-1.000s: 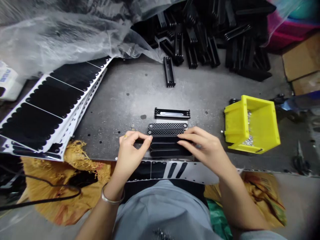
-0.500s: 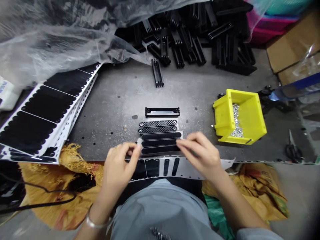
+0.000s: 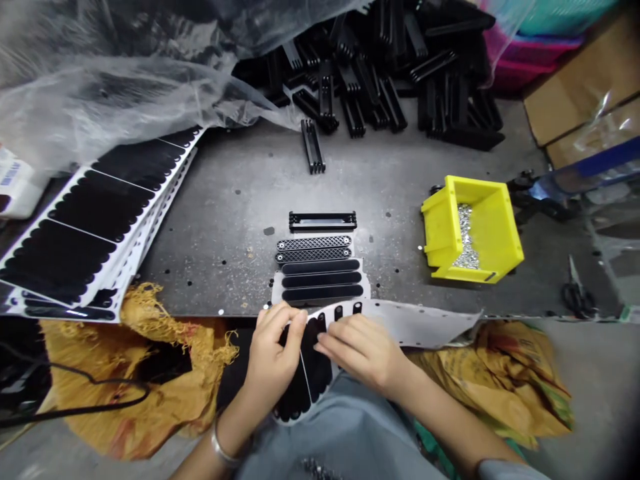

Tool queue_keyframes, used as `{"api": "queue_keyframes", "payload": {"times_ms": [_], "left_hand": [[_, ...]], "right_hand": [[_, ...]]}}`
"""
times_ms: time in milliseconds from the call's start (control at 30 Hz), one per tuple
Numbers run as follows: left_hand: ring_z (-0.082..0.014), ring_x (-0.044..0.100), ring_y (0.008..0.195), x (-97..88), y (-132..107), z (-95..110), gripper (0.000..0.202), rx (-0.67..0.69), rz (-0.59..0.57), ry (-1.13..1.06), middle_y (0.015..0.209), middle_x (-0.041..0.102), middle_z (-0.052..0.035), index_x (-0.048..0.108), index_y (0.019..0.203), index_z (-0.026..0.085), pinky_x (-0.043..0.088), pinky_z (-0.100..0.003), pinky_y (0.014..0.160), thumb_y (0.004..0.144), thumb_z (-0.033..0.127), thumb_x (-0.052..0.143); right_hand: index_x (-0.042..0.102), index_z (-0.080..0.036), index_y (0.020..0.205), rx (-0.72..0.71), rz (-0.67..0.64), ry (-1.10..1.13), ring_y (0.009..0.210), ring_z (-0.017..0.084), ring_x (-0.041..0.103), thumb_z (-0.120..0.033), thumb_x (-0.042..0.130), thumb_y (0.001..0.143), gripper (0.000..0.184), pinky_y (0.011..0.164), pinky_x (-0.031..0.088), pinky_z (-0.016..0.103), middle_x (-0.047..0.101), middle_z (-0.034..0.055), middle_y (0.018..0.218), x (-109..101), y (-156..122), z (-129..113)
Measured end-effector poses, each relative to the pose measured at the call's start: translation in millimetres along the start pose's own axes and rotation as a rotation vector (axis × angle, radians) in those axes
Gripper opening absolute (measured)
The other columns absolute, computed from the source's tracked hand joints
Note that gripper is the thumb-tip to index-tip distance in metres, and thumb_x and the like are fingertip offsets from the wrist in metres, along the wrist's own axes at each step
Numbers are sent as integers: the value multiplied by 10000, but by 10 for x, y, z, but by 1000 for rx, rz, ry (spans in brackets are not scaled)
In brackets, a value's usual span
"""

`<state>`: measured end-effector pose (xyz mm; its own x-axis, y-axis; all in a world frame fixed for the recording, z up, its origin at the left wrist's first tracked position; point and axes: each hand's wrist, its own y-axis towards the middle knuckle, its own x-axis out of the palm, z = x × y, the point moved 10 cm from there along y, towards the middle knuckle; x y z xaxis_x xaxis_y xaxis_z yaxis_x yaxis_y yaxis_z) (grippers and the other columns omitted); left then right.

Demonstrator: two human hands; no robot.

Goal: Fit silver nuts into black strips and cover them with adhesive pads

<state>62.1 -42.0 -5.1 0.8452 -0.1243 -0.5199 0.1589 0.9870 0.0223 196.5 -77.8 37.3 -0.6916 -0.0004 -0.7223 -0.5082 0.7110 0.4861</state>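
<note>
So the big change: the white backing strip (image 3: 415,323) that was lying flat along the table edge is now up off it and in both hands, curling over the edge toward the person's lap. The left hand (image 3: 273,350) has it in a narrow pinch, fingers curled over the edge, and the right hand (image 3: 363,350) lies flat across the black pads (image 3: 315,363). Can't tell if the right is really gripping or just pressing. The pads run lengthwise toward the lap, tilted a bit, while the bare tail of the strip sweeps off right.

Just past the hands on the steel table (image 3: 225,253) sit three black pads (image 3: 321,280) on a backing piece, two mesh-faced strips (image 3: 314,248) and a black frame (image 3: 323,221), all lying crosswise. Off right is a yellow bin (image 3: 440,230) of small silver parts (image 3: 465,240), and way up top a heap of black slotted pieces (image 3: 360,87).
</note>
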Motion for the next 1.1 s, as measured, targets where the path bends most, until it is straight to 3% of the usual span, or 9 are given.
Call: {"api": "queue_keyframes", "payload": {"times_ms": [167,267,367,433,533,633,767,900,1100], "left_hand": [[-145,551,759,42,-8,73,256,-14,-32,12,766,594,37,586,784,217,384,-298,780,1037,202,544],[-145,558,750,21,2,44,263,-16,-35,36,760,597,33,584,785,214,392,-295,761,1043,198,536],[-157,571,744,-94,-16,13,234,75,70,180,757,623,21,595,812,206,376,-324,761,1038,183,542],[-163,567,707,-149,-62,31,220,173,145,289,734,640,18,605,818,207,353,-343,745,1030,178,558],[-167,614,724,-129,-95,90,105,282,144,338,771,699,17,645,901,222,363,-348,762,1000,196,623],[-183,684,853,-229,44,138,62,287,169,344,911,761,-5,663,1032,234,393,-366,876,971,229,669],[-203,691,903,-552,480,-80,103,78,237,364,959,785,1,706,1030,256,380,-407,960,999,280,611],[-209,691,903,-586,792,-395,172,-67,113,202,909,796,24,758,999,278,408,-401,953,992,320,592],[-201,696,858,-529,842,-527,151,-147,92,46,848,791,29,784,902,280,427,-405,992,933,305,639]], "right_hand": [[640,-120,1267,181,-16,172,1018,201,701,-289,663,995,321,870,625,328,717,131,1082,56,44,194],[661,-142,1255,144,-13,217,947,192,689,-217,682,977,289,805,621,329,705,113,1051,13,85,181],[701,-183,1110,127,-99,441,949,192,686,-165,730,935,178,818,617,352,690,76,1014,-57,32,128],[673,-213,1049,278,-120,724,957,191,707,-235,732,946,120,831,632,370,659,55,1034,-142,-31,241],[601,-250,1087,541,47,959,753,126,695,-313,701,971,166,641,630,290,584,27,1053,-339,-24,579],[665,-270,1147,516,82,576,808,132,658,-203,692,958,202,660,602,274,573,33,1046,-412,288,777],[687,-235,1295,209,-43,82,989,198,660,-177,575,1026,297,863,592,379,672,88,1109,-52,858,729],[759,-179,1057,27,-91,4,904,200,655,-243,605,1026,169,793,564,363,748,89,1039,256,1096,692],[763,-186,1018,14,-109,61,899,190,627,-218,619,1015,148,783,546,346,755,83,1039,300,1109,720]]}}
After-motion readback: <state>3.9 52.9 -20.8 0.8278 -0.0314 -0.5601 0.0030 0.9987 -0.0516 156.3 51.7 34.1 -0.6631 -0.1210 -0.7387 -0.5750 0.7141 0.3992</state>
